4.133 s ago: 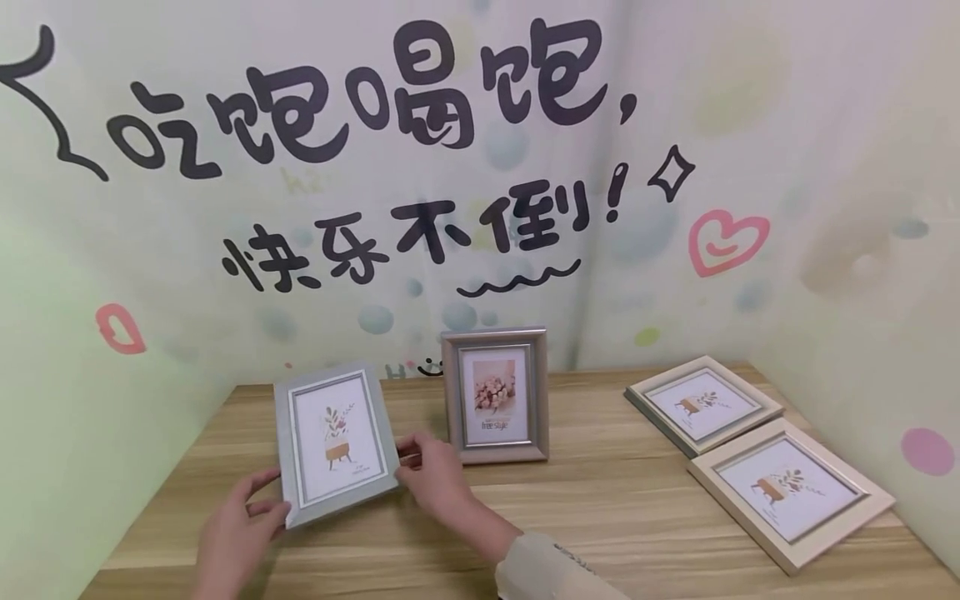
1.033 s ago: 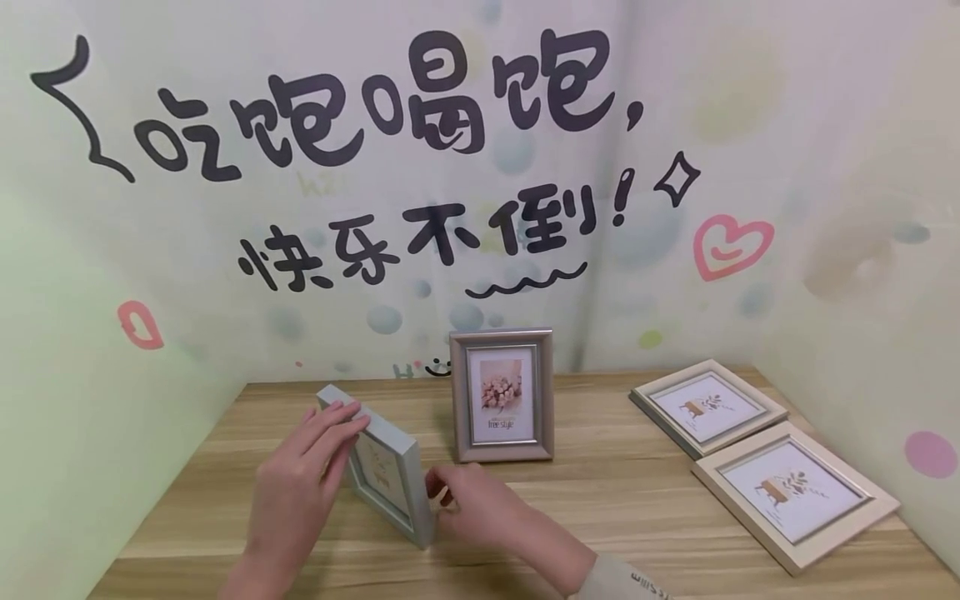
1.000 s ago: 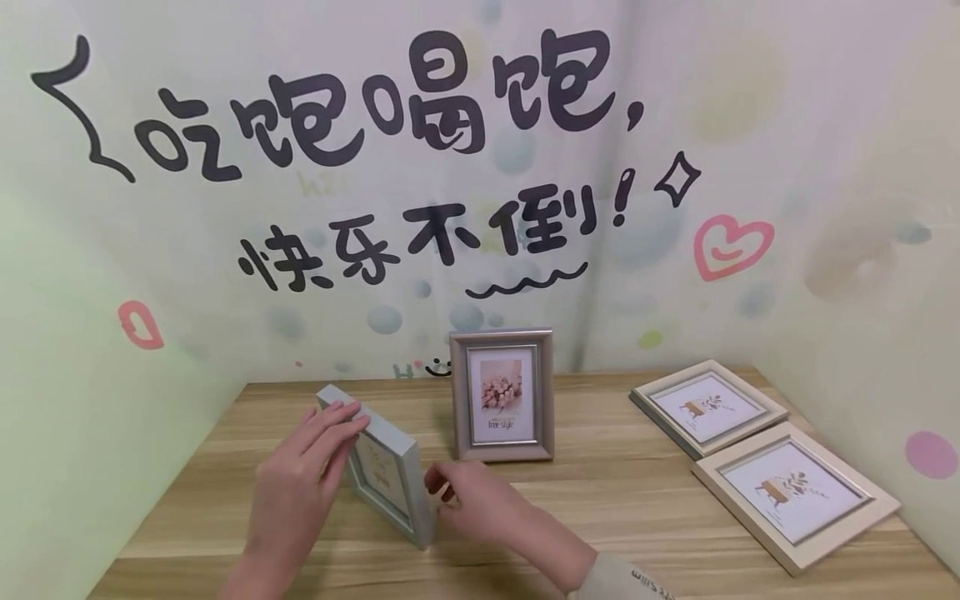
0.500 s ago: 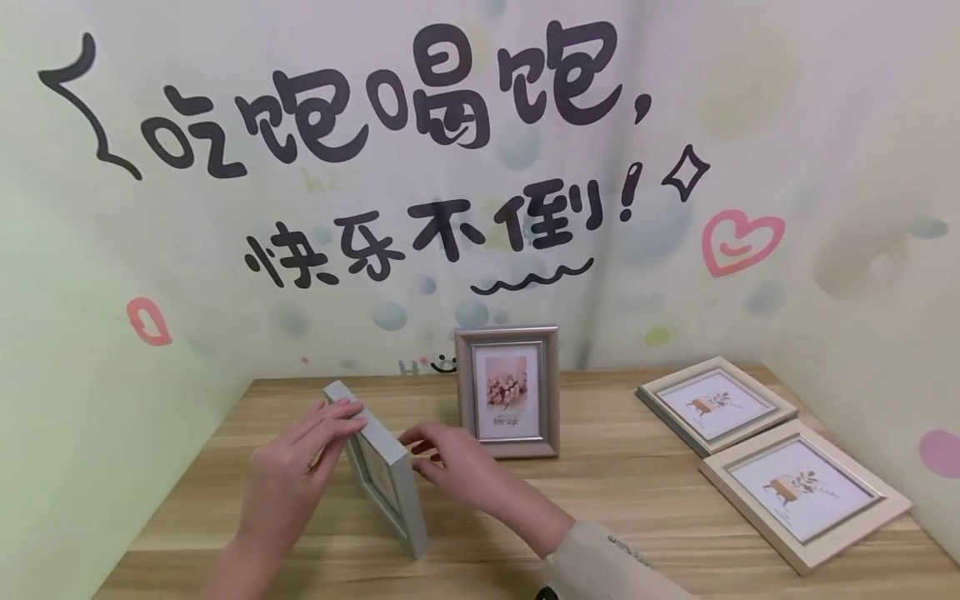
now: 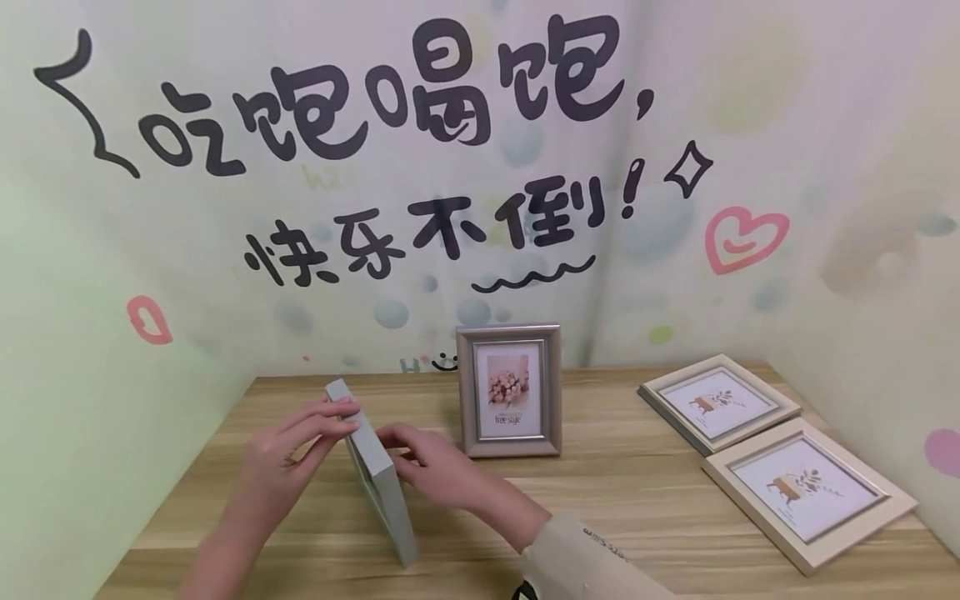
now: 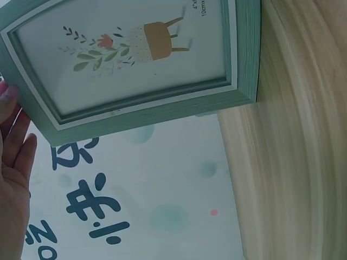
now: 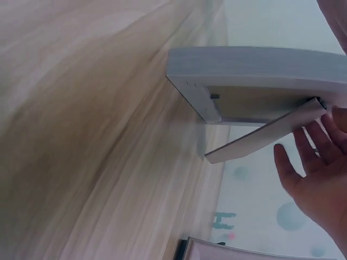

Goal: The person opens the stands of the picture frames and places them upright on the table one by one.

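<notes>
A grey-blue picture frame stands on its edge on the table, turned nearly side-on in the head view. My left hand pinches its upper edge, with the thumb on the front in the left wrist view. That view also shows its front, a print of a potted plant. Behind the frame, my right hand holds the stand leg near its upper end. In the right wrist view the leg is swung out at an angle from the frame's back. The right fingertips are partly hidden behind the frame in the head view.
A pinkish-brown frame with a flower print stands upright just beyond my right hand. Two cream frames, a rear one and a front one, lie face up at the right. A printed curtain closes off the table's back.
Seconds ago both hands held the frame facing me by its lower corners. Since then it has turned side-on, the left hand has moved to the top edge, and the right hand has gone behind.
</notes>
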`<state>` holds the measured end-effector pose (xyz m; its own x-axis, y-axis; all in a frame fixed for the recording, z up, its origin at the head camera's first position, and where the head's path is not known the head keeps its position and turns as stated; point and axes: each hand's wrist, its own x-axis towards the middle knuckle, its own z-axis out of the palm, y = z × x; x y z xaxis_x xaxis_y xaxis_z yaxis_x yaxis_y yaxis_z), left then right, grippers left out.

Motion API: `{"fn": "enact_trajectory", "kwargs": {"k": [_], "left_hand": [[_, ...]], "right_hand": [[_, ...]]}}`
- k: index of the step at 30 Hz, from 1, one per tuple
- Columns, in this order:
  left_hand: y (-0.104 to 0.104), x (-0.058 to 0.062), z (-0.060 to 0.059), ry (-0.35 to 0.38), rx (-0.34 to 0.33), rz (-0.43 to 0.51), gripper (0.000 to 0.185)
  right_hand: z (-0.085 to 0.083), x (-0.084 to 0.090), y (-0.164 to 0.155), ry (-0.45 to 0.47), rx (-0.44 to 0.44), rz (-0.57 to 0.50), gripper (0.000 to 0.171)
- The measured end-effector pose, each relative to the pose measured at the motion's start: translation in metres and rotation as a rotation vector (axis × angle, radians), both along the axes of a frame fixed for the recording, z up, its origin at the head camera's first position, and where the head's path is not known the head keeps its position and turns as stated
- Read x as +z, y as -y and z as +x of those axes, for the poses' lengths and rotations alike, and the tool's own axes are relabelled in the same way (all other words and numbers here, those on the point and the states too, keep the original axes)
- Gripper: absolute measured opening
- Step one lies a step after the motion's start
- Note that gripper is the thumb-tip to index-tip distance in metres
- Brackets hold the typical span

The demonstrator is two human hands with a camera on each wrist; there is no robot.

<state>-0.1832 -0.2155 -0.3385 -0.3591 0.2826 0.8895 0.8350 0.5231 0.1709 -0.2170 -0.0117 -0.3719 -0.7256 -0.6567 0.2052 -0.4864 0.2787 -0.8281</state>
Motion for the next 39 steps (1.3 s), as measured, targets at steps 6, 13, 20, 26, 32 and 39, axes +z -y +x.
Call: {"fn": "enact_trajectory", "kwargs": {"k": [6,13,20,26,32,39], "left_hand": [[0.001,0.002,0.001,0.019,-0.007,0.004,0.030],[0.002,0.003,0.005,0.054,-0.002,0.004,0.029],[0.001,0.003,0.003,0.027,0.005,-0.002,0.030],[0.002,0.003,0.002,0.040,-0.018,0.003,0.028],[0.002,0.003,0.001,0.019,-0.003,0.001,0.032],[0.001,0.003,0.000,0.013,0.008,-0.004,0.034]], "right_hand": [[-0.002,0.000,0.004,-0.031,-0.061,0.039,0.018],[-0.003,0.007,0.005,-0.161,-0.119,0.135,0.009],[-0.003,0.015,0.006,-0.228,-0.139,0.189,0.005],[-0.003,0.012,0.007,-0.231,-0.152,0.182,0.007],[0.003,0.009,0.003,-0.222,-0.145,0.145,0.015],[0.013,0.007,-0.013,-0.242,-0.170,0.114,0.018]]}}
